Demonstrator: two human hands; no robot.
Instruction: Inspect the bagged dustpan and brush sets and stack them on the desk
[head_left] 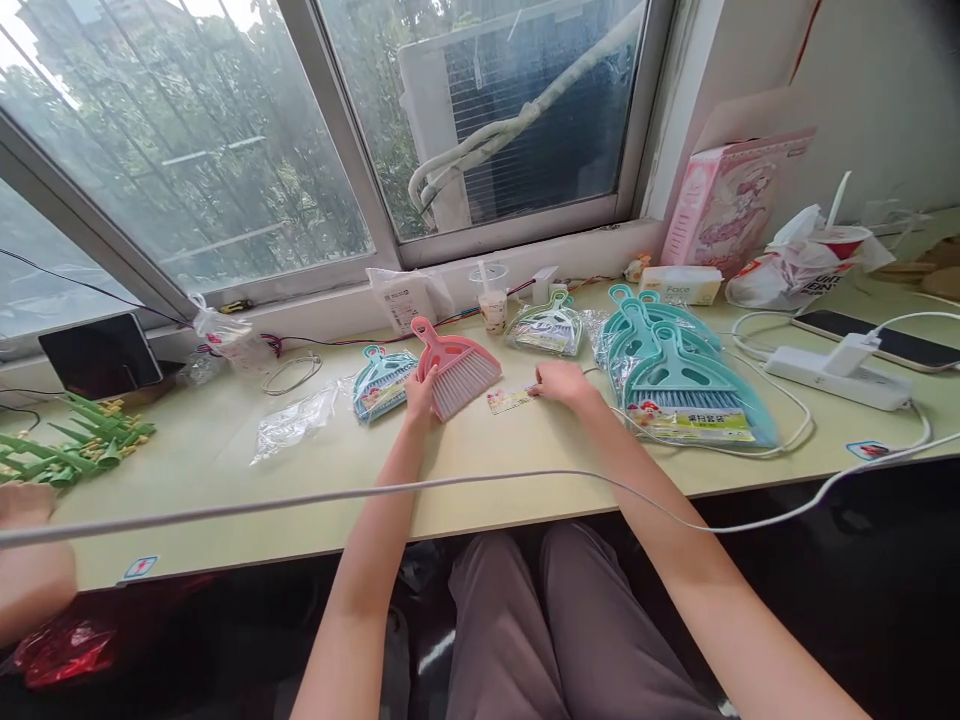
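My left hand [421, 393] is closed on a pink dustpan and brush set [450, 366], its pale bristles facing down and right. Between my hands lies a small printed card [510, 400], and the fingers of my right hand [559, 384] pinch its right end. Just left of the pink set is a wrapped blue-green dustpan set [381, 382]. A wrapped green set [549, 326] rests behind my right hand. Several teal dustpan sets [682, 375] with printed cards are piled to the right of it.
A white cable [480, 479] crosses in front of my forearms. Clear plastic wrap [296, 424] lies left, near another person's hand [26, 503] and green plants [75, 445]. A cup [493, 300] stands behind; a power strip [838, 377] and phone [877, 337] lie right.
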